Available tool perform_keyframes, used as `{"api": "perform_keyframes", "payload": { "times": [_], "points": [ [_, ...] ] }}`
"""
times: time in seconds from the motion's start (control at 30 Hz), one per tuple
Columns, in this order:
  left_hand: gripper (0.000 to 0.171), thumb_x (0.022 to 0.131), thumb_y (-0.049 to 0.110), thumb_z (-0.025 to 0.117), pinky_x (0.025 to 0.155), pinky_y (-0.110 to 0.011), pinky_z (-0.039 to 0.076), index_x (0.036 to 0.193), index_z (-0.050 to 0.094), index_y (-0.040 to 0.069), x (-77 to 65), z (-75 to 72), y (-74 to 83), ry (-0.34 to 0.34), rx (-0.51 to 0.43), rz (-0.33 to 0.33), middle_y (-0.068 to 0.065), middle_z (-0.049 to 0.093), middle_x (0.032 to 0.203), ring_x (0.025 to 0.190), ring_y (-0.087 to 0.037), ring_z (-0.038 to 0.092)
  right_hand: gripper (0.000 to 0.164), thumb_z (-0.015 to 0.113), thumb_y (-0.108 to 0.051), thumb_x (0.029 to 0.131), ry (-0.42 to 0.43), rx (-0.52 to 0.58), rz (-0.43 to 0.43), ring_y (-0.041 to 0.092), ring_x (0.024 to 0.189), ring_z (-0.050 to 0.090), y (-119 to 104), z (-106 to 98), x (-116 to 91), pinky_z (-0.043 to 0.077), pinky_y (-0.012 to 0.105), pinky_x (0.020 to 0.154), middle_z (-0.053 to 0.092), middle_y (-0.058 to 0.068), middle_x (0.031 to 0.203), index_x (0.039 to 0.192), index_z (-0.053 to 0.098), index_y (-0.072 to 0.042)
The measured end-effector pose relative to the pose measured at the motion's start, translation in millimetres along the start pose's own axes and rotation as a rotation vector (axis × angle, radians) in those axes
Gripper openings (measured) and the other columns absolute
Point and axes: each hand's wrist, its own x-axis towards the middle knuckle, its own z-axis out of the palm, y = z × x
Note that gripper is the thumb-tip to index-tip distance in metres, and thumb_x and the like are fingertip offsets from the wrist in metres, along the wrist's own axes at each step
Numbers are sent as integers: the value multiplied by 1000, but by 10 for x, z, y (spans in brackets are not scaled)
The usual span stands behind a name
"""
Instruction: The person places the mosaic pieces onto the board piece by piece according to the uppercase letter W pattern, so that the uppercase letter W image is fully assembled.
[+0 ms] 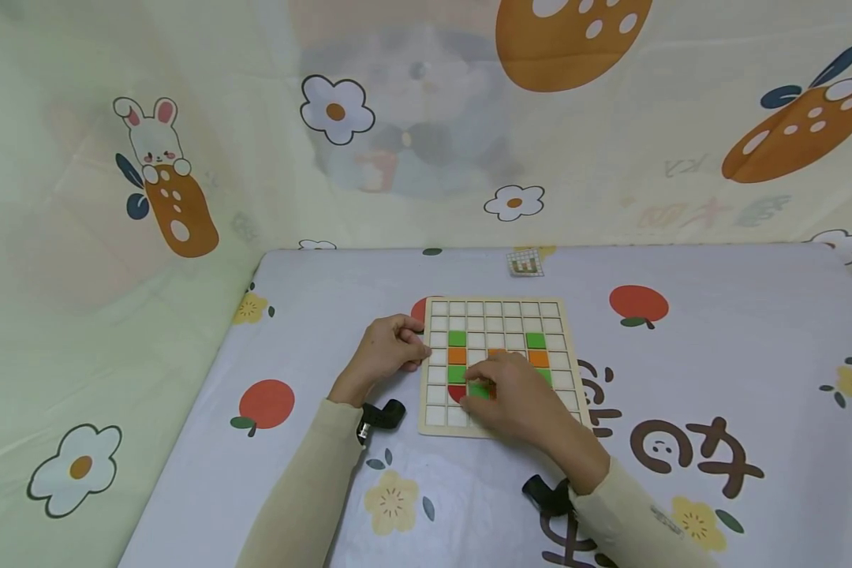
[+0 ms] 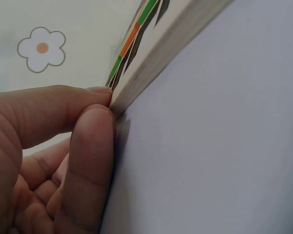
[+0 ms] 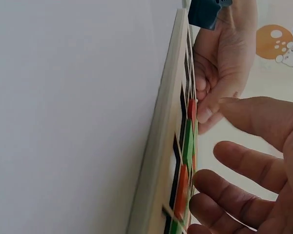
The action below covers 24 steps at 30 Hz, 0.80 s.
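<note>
A square wooden grid board [image 1: 443, 431] lies on the table with white cells. Green tiles [image 1: 457, 338], orange tiles [image 1: 457, 356] and a red tile [image 1: 457, 393] with a rounded edge fill several of them. At the board's left side, my left hand [image 1: 386, 351] holds the edge; its index fingertip lies at the top rim and its thumb against the side in the left wrist view. My right hand [image 1: 514, 394] hovers over the lower middle of the grid, covering part of it. In the right wrist view its thumb and fingers [image 3: 229, 197] are spread, nothing between them.
Beyond the board lies a small card [image 1: 525, 263] printed with a grid pattern. A black camera [image 1: 383, 415] sits at the left wrist, another black camera [image 1: 547, 495] at the right. The patterned cloth [image 1: 206, 473] covers the table, with printed curtains behind and at left.
</note>
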Motion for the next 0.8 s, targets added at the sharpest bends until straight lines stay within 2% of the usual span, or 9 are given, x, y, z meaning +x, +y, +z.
{"api": "perform_keyframes", "payload": {
  "times": [0.2, 0.4, 0.63, 0.8],
  "points": [
    [36, 89, 1, 80, 61, -24, 58, 122, 65, -1, -4, 5, 11, -2, 4, -6, -8, 68, 87, 66, -15, 64, 43, 78, -29, 90, 51, -48, -6, 37, 120, 62, 93, -83, -51, 53, 56, 100, 68, 15, 127, 125, 74, -6],
    [34, 90, 1, 79, 61, -24, 59, 121, 65, -1, -20, -3, 24, 2, 1, -9, -8, 67, 88, 68, -15, 65, 66, 78, -41, 91, 47, -134, 21, 46, 140, 46, 154, -183, -68, 42, 67, 110, 52, 26, 150, 144, 61, -5],
    [29, 95, 5, 75, 64, -27, 61, 121, 65, -1, -66, -14, 106, 3, 44, 42, -9, 69, 88, 68, -17, 65, 82, 73, -53, 91, 32, -216, 63, 54, 149, 30, 233, -258, -65, 30, 74, 115, 34, 28, 163, 156, 48, -9],
    [29, 97, 15, 74, 68, -26, 55, 121, 67, 0, -85, -32, 187, 28, 140, 93, -7, 71, 92, 74, -19, 68, 85, 68, -58, 93, 15, -230, 101, 57, 151, 23, 279, -326, -58, 25, 80, 113, 26, 27, 167, 159, 43, -11]
  ]
}}
